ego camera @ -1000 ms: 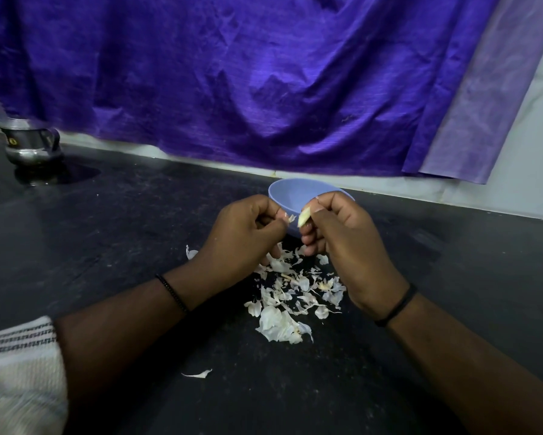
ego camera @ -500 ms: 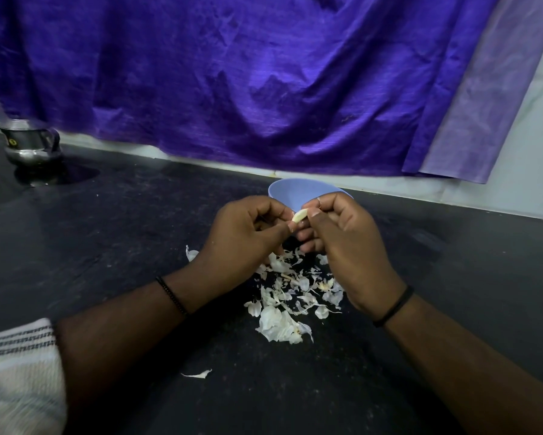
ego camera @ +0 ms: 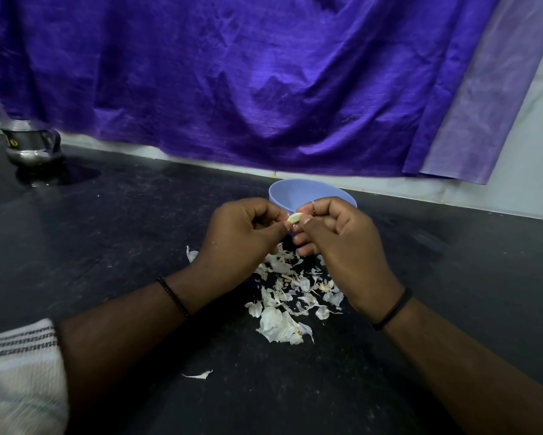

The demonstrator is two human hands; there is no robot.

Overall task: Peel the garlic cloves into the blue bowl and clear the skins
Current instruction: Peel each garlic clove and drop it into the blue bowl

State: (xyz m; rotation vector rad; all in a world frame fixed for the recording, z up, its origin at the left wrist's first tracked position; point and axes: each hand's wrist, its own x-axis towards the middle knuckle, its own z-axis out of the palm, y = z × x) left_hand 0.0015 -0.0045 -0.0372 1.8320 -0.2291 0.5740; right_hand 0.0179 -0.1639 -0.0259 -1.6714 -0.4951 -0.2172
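A pale garlic clove point(ego camera: 294, 217) sits between both hands, just in front of the blue bowl point(ego camera: 307, 192). My right hand point(ego camera: 342, 246) pinches the clove between thumb and fingers. My left hand point(ego camera: 242, 240) has its curled fingertips against the clove's left end. Under and in front of the hands lies a pile of white garlic skins point(ego camera: 289, 302) on the black counter point(ego camera: 107, 246). The bowl's inside is mostly hidden by my hands.
A single skin flake point(ego camera: 199, 375) lies nearer to me, another point(ego camera: 191, 254) left of the pile. A steel jug point(ego camera: 30, 146) stands far left at the back. Purple cloth point(ego camera: 263, 89) hangs along the wall. A striped white sleeve point(ego camera: 19, 372) is at lower left.
The hands have closed together: the clove, held upright by my right hand a second ago, is now tipped sideways with my left fingertips on it. Bowl and skins have not moved.
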